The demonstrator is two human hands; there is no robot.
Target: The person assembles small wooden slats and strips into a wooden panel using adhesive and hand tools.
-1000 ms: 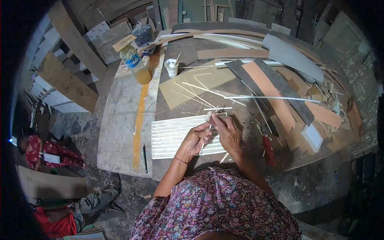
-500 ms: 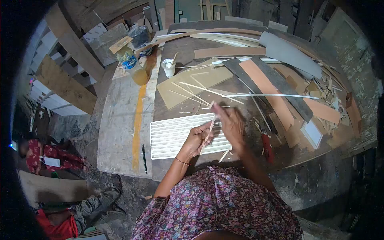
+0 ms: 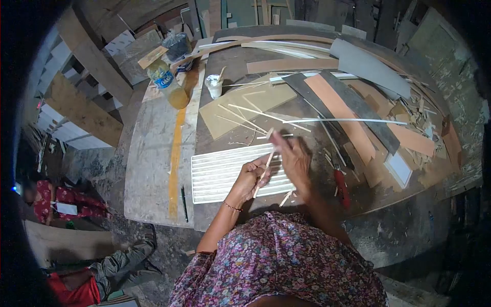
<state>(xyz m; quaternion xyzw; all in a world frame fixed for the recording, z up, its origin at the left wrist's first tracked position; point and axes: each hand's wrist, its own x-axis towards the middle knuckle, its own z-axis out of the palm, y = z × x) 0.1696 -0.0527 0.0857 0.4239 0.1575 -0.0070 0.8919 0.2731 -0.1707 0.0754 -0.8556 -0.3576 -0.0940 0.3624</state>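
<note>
My left hand (image 3: 248, 179) is closed around a thin wooden strip (image 3: 269, 159), which slants upward over a white slatted panel (image 3: 215, 176). At the upper end of the strip, my right hand (image 3: 295, 161) has its fingers closed; the fingertips are blurred, and a small pale piece shows just above them. Beneath both hands, the panel lies flat on the table, its right part partly covered by them. Loose thin sticks (image 3: 245, 118) lie beyond the panel on a tan board (image 3: 212, 123).
A white cup (image 3: 215, 88) with a stick in it stands near a plastic bottle (image 3: 174, 92). Red-handled pliers (image 3: 341, 188) lie at right, near long strips (image 3: 342, 120) and wood scraps. A dark pencil (image 3: 184, 203) lies at left. Two other people are at lower left.
The strip in my left hand has become slightly more upright. Both hands stay in nearly the same place, and the right fingertips remain blurred.
</note>
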